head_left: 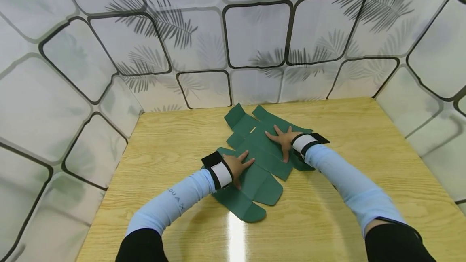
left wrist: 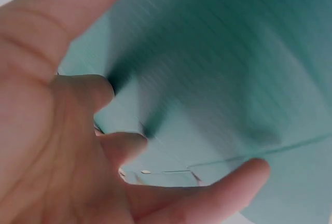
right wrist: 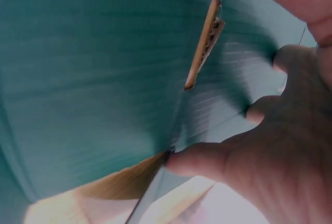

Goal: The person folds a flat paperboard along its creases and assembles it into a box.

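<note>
A green flattened cardboard box [head_left: 256, 177] with creases, flaps and rounded tabs lies unfolded on the table. My left hand [head_left: 234, 167] rests on its nearer left part, fingers spread, fingertips at the surface in the left wrist view. Farther back on the right, my right hand [head_left: 284, 140] is spread over another panel. From the right wrist, a narrow slot [right wrist: 204, 42] with a bare brown corrugated edge shows along a crease, close to the fingers [right wrist: 199, 159]. Neither hand grips anything. Parts of the cardboard are hidden beneath the hands and wrists.
The light wood-grain table [head_left: 174, 136] extends around the cardboard on all sides. A patterned wall covering [head_left: 204, 43] with leaf prints stands behind its back edge and along both sides. Light glares off the tabletop [head_left: 236, 239] in front.
</note>
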A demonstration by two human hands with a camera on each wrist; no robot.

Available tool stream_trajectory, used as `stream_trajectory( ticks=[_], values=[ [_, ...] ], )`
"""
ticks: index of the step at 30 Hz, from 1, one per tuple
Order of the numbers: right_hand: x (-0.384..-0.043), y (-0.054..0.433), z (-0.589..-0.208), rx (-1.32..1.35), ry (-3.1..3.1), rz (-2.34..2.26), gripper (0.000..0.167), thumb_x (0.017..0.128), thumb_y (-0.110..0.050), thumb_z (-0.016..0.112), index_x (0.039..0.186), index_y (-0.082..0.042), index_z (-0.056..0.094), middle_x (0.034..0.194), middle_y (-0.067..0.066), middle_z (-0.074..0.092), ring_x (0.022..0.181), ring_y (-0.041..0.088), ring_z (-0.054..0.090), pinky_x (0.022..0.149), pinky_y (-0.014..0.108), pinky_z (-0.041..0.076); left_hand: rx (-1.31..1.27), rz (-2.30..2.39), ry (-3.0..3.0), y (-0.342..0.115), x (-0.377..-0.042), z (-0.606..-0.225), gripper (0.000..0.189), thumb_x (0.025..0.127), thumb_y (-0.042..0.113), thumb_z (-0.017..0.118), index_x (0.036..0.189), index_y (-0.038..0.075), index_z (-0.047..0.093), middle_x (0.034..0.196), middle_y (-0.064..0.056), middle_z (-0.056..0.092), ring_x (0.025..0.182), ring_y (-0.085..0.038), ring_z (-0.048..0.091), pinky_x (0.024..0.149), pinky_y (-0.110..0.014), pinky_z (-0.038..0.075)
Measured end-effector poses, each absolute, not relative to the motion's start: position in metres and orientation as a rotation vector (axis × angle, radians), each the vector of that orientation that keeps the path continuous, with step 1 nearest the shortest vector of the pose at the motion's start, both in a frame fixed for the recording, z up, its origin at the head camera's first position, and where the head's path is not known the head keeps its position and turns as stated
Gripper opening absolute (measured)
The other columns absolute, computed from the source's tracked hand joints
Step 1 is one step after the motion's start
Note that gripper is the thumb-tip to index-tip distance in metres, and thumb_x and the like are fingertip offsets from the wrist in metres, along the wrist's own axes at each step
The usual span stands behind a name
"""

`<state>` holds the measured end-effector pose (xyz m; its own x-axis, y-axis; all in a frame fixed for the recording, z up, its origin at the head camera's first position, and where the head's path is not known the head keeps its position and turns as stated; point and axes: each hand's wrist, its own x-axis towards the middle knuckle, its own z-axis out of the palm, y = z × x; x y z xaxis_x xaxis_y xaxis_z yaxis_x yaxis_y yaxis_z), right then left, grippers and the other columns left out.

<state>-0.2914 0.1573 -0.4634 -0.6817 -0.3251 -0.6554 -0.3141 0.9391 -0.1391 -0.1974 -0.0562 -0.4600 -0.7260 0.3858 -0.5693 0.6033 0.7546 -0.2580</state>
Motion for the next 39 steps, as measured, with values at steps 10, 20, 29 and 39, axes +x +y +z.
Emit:
stream_trajectory(
  ticks=[10,20,29,39],
  values=[
    [-0.301,0.140,-0.461,-0.519,2.352,-0.032,0.097,0.086,0.011,0.060,0.157,-0.025,0.004,0.160,0.018,-0.016,0.136,0.064,-0.007,0.058,0.031,0.049,0.744,-0.615,2.557,-0.031,-0.180,-0.456,0.112,0.068,0.082,0.061,0.156,0.032,0.014,0.159,-0.013,0.024,0.097,-0.014,0.066,0.069,-0.020,0.052],
    [-0.315,0.140,-0.461,-0.594,2.295,-0.191,0.103,0.082,-0.027,0.077,0.157,-0.019,0.006,0.159,0.021,-0.017,0.133,0.065,-0.018,0.109,0.073,0.006,0.621,-0.546,2.578,-0.016,-0.175,-0.454,0.114,0.068,0.080,0.064,0.156,0.028,0.015,0.158,-0.016,0.026,0.098,-0.014,0.067,0.074,-0.021,0.054],
    [-0.312,0.123,-0.462,-0.575,2.365,0.005,0.121,0.070,-0.016,0.086,0.157,-0.026,0.002,0.162,0.015,-0.014,0.141,0.055,-0.010,0.102,0.061,0.039,0.590,-0.489,2.589,0.006,-0.174,-0.456,0.110,0.070,0.082,0.059,0.156,0.032,0.012,0.154,-0.024,0.029,0.106,-0.019,0.065,0.079,-0.025,0.055],
    [-0.304,0.108,-0.454,-0.625,2.349,0.179,0.117,0.075,-0.008,0.082,0.157,-0.024,0.000,0.162,0.016,-0.009,0.143,0.055,-0.002,0.096,0.055,0.048,0.676,-0.530,2.648,0.018,-0.171,-0.462,0.107,0.073,0.086,0.048,0.156,0.028,0.014,0.144,-0.019,0.047,0.131,-0.030,0.049,0.078,-0.026,0.057]
  ],
)
